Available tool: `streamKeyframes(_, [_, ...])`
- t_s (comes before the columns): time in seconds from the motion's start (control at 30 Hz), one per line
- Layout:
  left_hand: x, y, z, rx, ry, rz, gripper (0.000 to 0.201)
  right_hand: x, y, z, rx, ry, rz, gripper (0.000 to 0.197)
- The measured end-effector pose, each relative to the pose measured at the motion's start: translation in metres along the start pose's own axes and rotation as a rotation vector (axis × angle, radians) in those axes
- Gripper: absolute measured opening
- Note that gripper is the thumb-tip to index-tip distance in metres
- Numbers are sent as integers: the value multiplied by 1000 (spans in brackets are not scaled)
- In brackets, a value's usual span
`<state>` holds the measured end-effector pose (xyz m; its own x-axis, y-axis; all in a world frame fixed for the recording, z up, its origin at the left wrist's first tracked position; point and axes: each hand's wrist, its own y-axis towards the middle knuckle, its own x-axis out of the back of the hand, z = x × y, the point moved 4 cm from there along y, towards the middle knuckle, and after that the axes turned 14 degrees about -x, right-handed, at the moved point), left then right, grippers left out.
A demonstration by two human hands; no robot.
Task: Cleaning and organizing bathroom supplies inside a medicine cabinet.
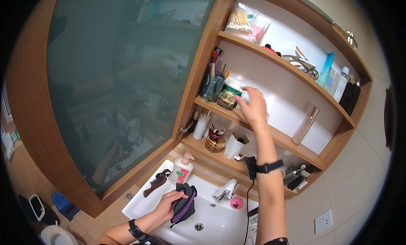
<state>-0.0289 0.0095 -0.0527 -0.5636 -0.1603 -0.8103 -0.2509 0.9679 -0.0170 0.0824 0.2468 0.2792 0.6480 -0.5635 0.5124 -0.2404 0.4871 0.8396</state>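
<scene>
Over the white sink, my left hand grips a dark grey fabric pouch with a purple band, pinched between thumb and fingers. My right hand is raised to the middle shelf of the open wooden cabinet. Its fingers are curved and apart, slightly blurred, and I see nothing held in them. Just left of its fingertips stands a jar with a gold faceted look, in front of a green and white pack. Part of a small item behind that wrist is hidden.
The mirrored door hangs open at left. A cup of toothbrushes and a pink-gold bottle share the middle shelf. Below stand jars and a white holder. A pump bottle, comb and faucet are on the sink.
</scene>
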Motion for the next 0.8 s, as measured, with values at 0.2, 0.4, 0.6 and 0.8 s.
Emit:
streamKeyframes(0.2, [-3,7,0,-5,21,-7,19,25,-26,-54,-255,-145,183,50])
streamKeyframes(0.4, [-7,12,11,21,18,6,17,18,-32,-37,-213,15,236,54])
streamKeyframes(0.6, [-7,7,13,-6,24,-9,17,0,-26,-4,-206,-68,226,57])
streamKeyframes(0.8, [-12,4,7,-26,51,0,21,-6,-34,-1,-192,-171,20,71])
